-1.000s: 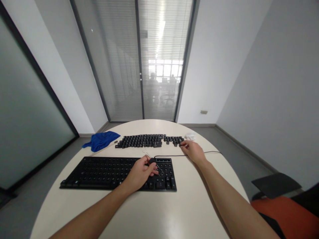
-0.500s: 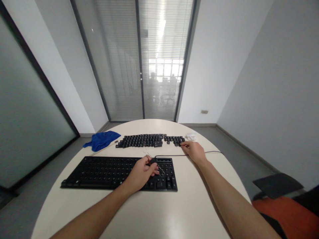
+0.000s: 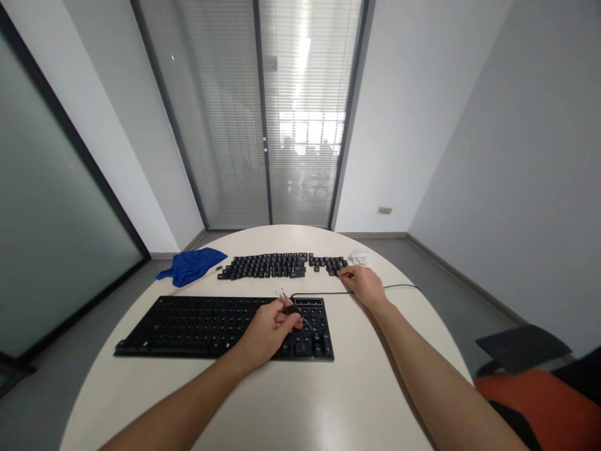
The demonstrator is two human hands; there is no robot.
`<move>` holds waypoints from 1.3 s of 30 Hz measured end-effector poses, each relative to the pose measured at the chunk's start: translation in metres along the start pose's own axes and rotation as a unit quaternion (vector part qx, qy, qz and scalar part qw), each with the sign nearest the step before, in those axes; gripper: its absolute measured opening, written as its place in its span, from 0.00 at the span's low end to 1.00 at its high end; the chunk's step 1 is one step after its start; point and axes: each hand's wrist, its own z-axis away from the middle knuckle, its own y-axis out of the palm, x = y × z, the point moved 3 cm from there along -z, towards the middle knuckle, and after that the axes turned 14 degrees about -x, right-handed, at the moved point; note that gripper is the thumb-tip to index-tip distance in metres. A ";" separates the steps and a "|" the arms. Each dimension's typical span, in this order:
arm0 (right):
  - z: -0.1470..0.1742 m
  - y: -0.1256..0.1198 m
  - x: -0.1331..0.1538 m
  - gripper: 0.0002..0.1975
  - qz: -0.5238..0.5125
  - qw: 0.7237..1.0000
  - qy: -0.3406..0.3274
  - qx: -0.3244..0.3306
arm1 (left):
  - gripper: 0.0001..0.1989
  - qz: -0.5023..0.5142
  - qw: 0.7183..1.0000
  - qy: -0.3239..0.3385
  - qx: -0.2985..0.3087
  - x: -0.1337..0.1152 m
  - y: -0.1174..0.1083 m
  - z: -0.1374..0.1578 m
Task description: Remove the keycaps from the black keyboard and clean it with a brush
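Note:
My left hand (image 3: 272,329) is closed around a keycap puller (image 3: 293,310) with a dark handle and thin wire ends. It hovers over the right part of a black keyboard (image 3: 188,326), whose main area shows bare switches. Some keycaps are in place at the keyboard's lower right. Farther back lie rows of loose black keycaps (image 3: 267,265). At the right end of these rows, my right hand (image 3: 366,285) pinches a keycap at the near edge; the fingers partly hide it.
A blue cloth (image 3: 192,265) lies at the back left beside a thin brush (image 3: 197,279). Crumpled white tissue (image 3: 360,257) sits behind my right hand. The keyboard's cable (image 3: 328,293) runs right beneath my right wrist. An orange and black chair (image 3: 539,401) stands at the right.
My left hand has shifted slightly right, and the keycap puller in it has tilted. My right hand has moved a touch left at the keycap rows.

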 end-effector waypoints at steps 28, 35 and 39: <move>0.032 -0.017 0.051 0.25 -0.309 0.894 -0.079 0.315 | 0.08 -0.263 0.927 0.263 0.050 -0.026 0.025 0.018; 0.031 -0.031 0.060 0.18 -0.283 0.907 -0.101 0.296 | 0.08 -0.245 0.952 0.184 0.010 -0.021 0.020 0.013; 0.035 -0.042 0.074 0.12 -0.288 0.896 -0.116 0.316 | 0.07 -0.174 0.976 0.131 0.013 -0.017 0.021 0.011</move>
